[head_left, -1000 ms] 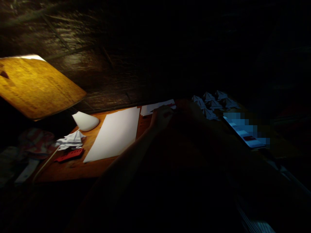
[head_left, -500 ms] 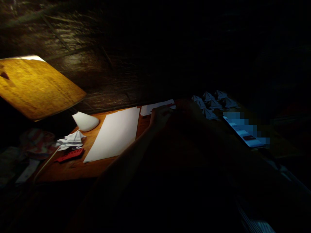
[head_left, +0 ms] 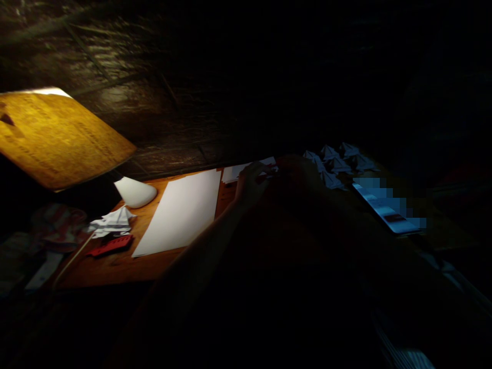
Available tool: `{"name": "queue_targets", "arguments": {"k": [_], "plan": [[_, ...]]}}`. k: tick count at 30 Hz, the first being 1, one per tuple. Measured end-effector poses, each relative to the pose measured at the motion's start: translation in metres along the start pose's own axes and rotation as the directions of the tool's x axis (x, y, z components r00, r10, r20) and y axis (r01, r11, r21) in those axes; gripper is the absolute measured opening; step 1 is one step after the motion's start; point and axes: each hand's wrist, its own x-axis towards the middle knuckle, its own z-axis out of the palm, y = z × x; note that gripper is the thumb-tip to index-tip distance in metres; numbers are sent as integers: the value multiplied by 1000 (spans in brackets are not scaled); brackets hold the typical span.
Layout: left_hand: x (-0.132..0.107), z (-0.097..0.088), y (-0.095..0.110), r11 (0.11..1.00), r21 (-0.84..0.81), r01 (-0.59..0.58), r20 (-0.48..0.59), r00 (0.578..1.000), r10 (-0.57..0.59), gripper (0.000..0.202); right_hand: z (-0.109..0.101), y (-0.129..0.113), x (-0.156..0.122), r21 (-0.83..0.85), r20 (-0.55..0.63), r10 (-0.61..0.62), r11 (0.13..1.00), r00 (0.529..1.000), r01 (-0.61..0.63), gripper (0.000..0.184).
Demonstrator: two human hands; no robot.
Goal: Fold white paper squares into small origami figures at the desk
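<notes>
My left hand is at the far middle of the table, with its fingers curled towards the right. Whatever lies in them is lost in the dark. Just behind it are several white paper sheets. My right hand is close by on the right, almost black in shadow, so its fingers cannot be made out. Beside it stand several folded paper shapes with pointed tops. A large blank white sheet lies to the left of my left forearm.
A lamp with a yellow shade and a white base lights the left side. Near it lie a crumpled paper piece and a red object with holes. A lit phone rests at the right. A wall rises behind.
My left hand has lifted and turned slightly, its fingers shifting near the sheets. My right hand seems to have moved a little, though darkness hides most of it. The other things stay put.
</notes>
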Motion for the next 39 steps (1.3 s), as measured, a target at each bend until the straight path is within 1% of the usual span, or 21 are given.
{"name": "queue_targets", "arguments": {"k": [5, 9, 12, 15, 19, 22, 27, 32, 35, 39], "plan": [[-1, 0, -1, 996, 85, -24, -1, 1000, 24, 26, 1, 1, 2, -17, -9, 12, 1000, 1000, -12, 7], [0, -1, 3, 993, 113, 21, -27, 999, -18, 25, 1, 1, 3, 0, -31, 5, 1000, 1000, -5, 8], [0, -1, 3, 994, 89, 68, -36, 997, -66, 22, 1, 0, 3, 0, -48, 12, 1000, 999, -12, 8], [1, 1, 0, 996, 37, 83, -9, 997, -83, 20, 2, -1, 1, 2, -36, 25, 1000, 999, -25, 7], [-1, 1, -4, 999, -1, 33, 16, 999, -33, 20, 5, 1, -1, 13, -45, 57, 998, 997, -56, 9], [-1, -1, -1, 1000, -10, -4, 27, 1000, 4, 19, 5, 4, -2, 17, -29, 71, 997, 997, -70, 11], [0, -3, 4, 1000, -20, -9, -8, 1000, 8, 10, 1, 4, -1, 12, -18, 86, 996, 996, -86, 14], [1, -2, 2, 1000, -15, -2, -36, 999, 1, 7, 1, 2, -1, 0, -28, 103, 995, 994, -103, 12], [2, 0, -1, 1000, -13, -3, -52, 999, 3, 12, 3, 2, -2, -5, -36, 98, 995, 995, -98, 14], [3, 0, -4, 999, -25, -32, -12, 999, 31, 17, 5, 2, -2, -4, -26, 108, 994, 994, -108, 15]]}}
